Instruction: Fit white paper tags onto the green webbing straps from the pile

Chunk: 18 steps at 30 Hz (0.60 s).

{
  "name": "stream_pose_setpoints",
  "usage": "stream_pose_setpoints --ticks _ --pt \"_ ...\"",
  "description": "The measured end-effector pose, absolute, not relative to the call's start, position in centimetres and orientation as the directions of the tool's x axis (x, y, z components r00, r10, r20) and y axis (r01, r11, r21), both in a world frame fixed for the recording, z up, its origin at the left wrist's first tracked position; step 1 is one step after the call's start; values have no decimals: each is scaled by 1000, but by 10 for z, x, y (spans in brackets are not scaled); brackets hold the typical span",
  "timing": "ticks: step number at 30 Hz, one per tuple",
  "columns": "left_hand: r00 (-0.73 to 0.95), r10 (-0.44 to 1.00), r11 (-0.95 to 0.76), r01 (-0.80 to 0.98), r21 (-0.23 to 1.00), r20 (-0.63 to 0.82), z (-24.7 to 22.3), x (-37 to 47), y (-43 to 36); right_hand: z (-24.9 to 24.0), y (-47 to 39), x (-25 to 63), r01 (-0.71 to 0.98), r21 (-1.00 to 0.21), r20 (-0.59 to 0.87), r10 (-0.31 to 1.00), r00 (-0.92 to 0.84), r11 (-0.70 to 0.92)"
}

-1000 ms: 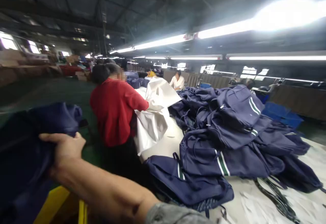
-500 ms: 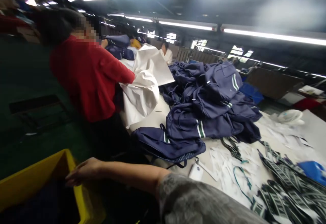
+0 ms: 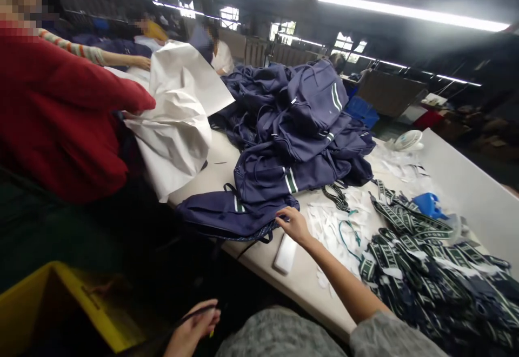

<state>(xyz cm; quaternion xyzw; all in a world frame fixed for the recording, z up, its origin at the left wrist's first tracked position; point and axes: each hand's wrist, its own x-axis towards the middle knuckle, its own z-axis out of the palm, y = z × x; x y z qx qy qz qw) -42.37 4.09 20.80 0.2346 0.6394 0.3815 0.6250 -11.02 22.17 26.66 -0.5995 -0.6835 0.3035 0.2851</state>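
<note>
Right hand (image 3: pixel 295 224), absent from view half second ago, now stretched across desk (image 3: pixel 466 184); grip half-closed, fingertips on edge of lowest navy bag (image 3: pixel 227 213) in pile. Left hand (image 3: pixel 194 327) withdrawn from yellow bin (image 3: pixel 60 305), curled round dark strap (image 3: pixel 194 312). Fresh bag seemingly being drawn.

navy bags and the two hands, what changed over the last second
The left hand let go of the dark bundle it had carried over the yellow bin and drew back near the body; it now seems to pinch a thin dark strap. The right hand has come in and touches the edge of the lowest navy bag. The bag pile, white sheet and striped straps stayed put.
</note>
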Motion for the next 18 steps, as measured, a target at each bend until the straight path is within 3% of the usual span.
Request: stream_pose_setpoints --ticks 3,6,10,14,18 --pt "-136 807 541 -218 812 -575 212 -380 88 257 236 -104 713 -639 102 950 -295 290" --pt "-245 794 497 -266 826 -556 216 -349 112 245 254 -110 702 -532 74 852 -518 473" --pt "-206 730 577 -325 749 -652 220 -334 104 230 278 -115 677 -431 15 755 -656 597" --pt "37 672 713 -302 632 -740 227 -322 86 231 308 -119 724 -375 8 783 -622 579" --pt "182 774 633 -237 737 -606 242 -308 81 258 350 -129 844 -365 122 919 -375 393"
